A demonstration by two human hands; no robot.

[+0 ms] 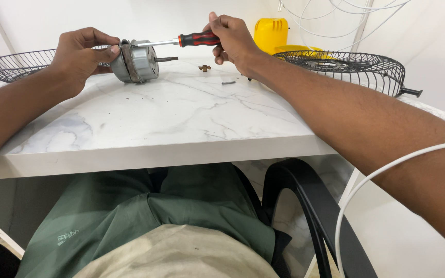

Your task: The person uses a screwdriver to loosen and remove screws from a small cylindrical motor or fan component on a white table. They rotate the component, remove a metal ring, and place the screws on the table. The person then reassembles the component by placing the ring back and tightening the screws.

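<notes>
With the left hand (81,51) clamped on the motor (136,62) and the right hand (233,38) gripping the screwdriver (198,39) — keep the blade square in the screw, pressing firmly.

Bare forearms, green trousers, pale shirt

A grey metal fan motor (136,62) meets a red-and-black-handled screwdriver (198,39) with a silver shaft, over a white marble-patterned tabletop (155,113) veined in grey, flanked by black wire fan guards (351,69), a yellow plastic housing (271,33) and a black chair (310,206)
</notes>
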